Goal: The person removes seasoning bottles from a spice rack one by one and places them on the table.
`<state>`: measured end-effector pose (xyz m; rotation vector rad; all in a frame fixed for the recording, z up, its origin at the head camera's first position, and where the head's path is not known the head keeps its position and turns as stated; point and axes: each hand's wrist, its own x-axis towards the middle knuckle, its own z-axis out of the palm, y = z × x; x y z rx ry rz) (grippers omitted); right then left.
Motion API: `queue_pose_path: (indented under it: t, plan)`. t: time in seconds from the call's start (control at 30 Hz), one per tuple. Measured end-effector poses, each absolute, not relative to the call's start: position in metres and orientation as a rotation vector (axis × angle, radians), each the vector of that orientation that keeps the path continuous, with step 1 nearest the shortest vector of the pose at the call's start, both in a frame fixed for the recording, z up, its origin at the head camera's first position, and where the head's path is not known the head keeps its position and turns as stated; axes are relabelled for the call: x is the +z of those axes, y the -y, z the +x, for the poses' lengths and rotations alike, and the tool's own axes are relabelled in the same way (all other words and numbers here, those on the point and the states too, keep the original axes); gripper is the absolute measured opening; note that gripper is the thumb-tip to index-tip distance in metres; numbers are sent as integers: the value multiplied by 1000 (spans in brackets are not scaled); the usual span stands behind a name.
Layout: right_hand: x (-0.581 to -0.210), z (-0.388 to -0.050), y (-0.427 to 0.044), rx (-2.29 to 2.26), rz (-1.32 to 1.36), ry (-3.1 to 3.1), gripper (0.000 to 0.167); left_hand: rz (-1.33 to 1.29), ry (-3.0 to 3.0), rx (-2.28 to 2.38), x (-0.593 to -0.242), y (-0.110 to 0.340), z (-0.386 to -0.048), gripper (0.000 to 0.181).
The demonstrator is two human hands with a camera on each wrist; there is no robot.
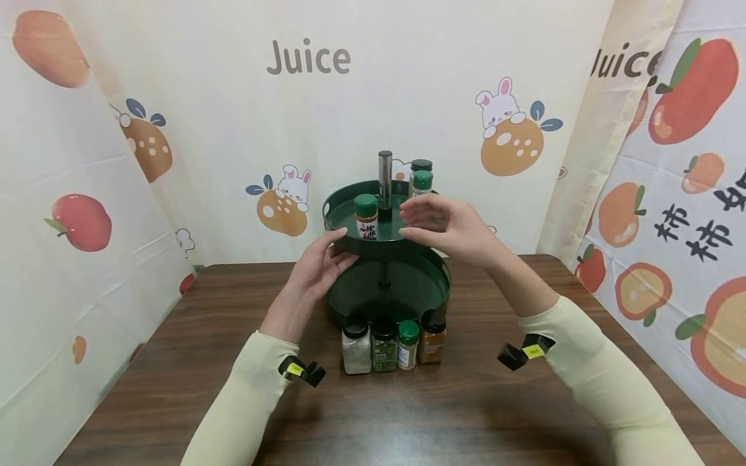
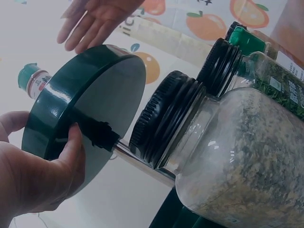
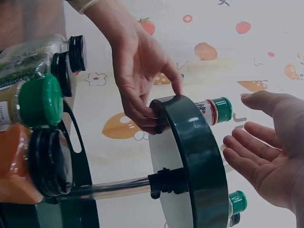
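Gripping the upper tray: the left hand (image 1: 323, 262) pinches the near-left part of its rim, thumb on the outer side and fingers curled beneath.
Right hand: the right hand (image 1: 445, 226) is held over the right side of the tray, thumb well apart from loosely straight fingers, nothing visible between them; in its own wrist view it is clear of the rim.
Upper tray: the dark green upper tray (image 1: 384, 248) sits on the post (image 1: 385, 181), above the lower tray (image 1: 355, 294), at the far middle of the table (image 1: 250, 401).
On the upper tray: a red-label jar (image 1: 366, 220) stands upright near the left hand; a green-capped jar (image 1: 422, 181) and a black-capped jar (image 1: 421, 166) stand at the back right.
Front row: a pale jar (image 1: 357, 355), herb jar (image 1: 384, 356), small jar (image 1: 408, 353) and orange jar (image 1: 432, 346) stand upright just before the lower tray.
Labels: the red-label jar carries dark characters too small to read; the herb jar's pale print and the small jar's label are also illegible.
Backdrop: "Juice" reads clearly on the back cloth (image 1: 379, 97); the right cloth (image 1: 676, 194) shows "柿柿" and a cut-off character.
Wrist bands: yellow tags (image 1: 296, 369), writing unreadable.
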<state>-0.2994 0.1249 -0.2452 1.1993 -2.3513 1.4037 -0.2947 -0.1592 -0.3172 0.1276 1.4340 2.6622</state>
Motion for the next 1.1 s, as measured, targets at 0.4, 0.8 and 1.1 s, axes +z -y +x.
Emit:
queue_pose_path:
  t: [0.4, 0.8, 1.1]
  plan:
    - [-237, -319, -106, 1409, 1159, 2394, 50, 134, -1454, 2658, -319, 159, -296, 69]
    - [-240, -330, -90, 1452, 1175, 2435, 49, 141, -1433, 2671, -321, 158, -299, 68]
    - [-240, -336, -80, 1536, 1183, 2445, 50, 160, -1448, 2667, -324, 158, -301, 68]
